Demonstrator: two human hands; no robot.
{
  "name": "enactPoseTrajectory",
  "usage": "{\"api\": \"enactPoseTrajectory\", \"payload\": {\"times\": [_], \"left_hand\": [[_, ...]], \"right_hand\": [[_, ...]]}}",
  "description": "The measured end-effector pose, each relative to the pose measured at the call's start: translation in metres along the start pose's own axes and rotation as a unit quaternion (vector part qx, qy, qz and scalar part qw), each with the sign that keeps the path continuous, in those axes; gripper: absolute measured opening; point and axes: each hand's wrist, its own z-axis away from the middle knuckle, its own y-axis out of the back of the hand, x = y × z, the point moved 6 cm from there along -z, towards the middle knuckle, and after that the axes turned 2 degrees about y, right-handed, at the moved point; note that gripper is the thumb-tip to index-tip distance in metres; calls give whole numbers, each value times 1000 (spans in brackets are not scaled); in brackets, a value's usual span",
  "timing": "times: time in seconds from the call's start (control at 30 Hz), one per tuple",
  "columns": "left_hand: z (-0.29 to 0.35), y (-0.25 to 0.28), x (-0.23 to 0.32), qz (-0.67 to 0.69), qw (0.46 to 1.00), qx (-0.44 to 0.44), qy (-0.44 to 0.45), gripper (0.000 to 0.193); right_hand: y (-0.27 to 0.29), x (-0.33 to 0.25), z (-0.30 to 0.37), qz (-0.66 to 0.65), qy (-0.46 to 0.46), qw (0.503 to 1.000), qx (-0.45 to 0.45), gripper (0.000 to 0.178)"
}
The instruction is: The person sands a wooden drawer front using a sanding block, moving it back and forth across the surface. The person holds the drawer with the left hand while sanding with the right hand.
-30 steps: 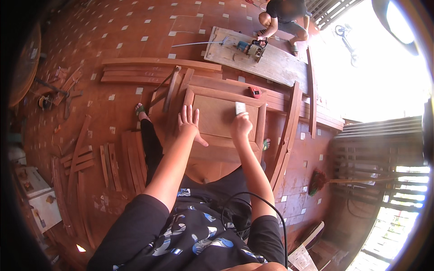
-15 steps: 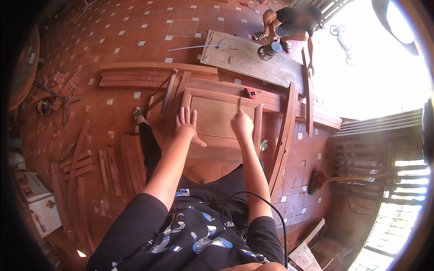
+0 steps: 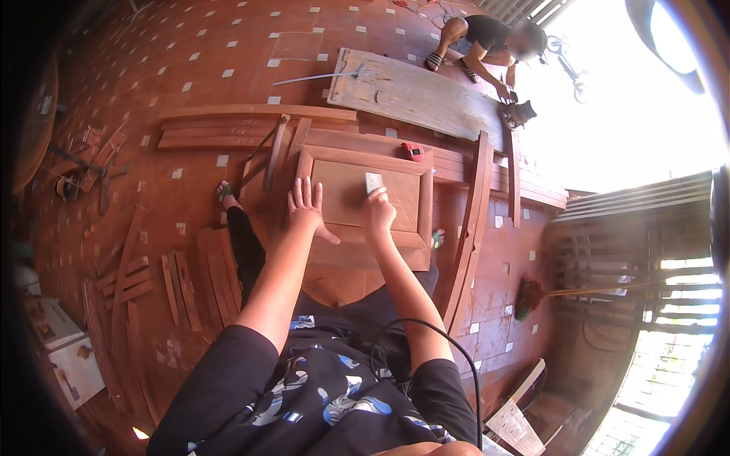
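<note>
A wooden frame panel (image 3: 366, 248) lies flat in front of me, with a recessed lighter board (image 3: 342, 201) in its middle. My left hand (image 3: 306, 209) rests on the frame's left side with its fingers spread. Between the closed fingers of my right hand (image 3: 379, 210) is a small flat pale rectangular piece (image 3: 373, 182), held over the recessed board. Whether it is sandpaper or a scraper blade I cannot tell. A red tape measure (image 3: 414, 152) sits on the frame's far edge, toward its right end.
Long wooden beams (image 3: 251, 112) lie beyond the frame, and another beam (image 3: 469, 235) runs along its right. Farther back is a grey plank (image 3: 418, 91), where a crouching person (image 3: 487, 45) handles a dark power tool (image 3: 521, 114). Loose wood strips (image 3: 217, 266) lie on the left.
My right hand has shifted left over the board, and the piece in it now shows its pale flat face. The other person's tool has moved right to the plank's end.
</note>
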Motion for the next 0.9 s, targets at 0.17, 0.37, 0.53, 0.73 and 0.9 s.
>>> {"api": "enactPoseTrajectory", "payload": {"times": [0.17, 0.37, 0.53, 0.73, 0.9], "left_hand": [[-3, 3, 3, -10, 1000, -15, 1, 161], [0, 3, 3, -8, 1000, -15, 3, 161], [-1, 4, 0, -4, 1000, -11, 2, 161], [0, 4, 1, 2, 1000, -19, -18, 162], [-1, 1, 1, -2, 1000, -25, -14, 161]], "right_hand": [[19, -22, 3, -108, 71, 991, -41, 50], [34, -6, -4, -232, 62, 966, -92, 33], [37, 13, -11, -292, 37, 947, -127, 27], [28, 63, -25, -252, -86, 962, -69, 21], [19, 92, -19, -205, -158, 965, -51, 12]]}}
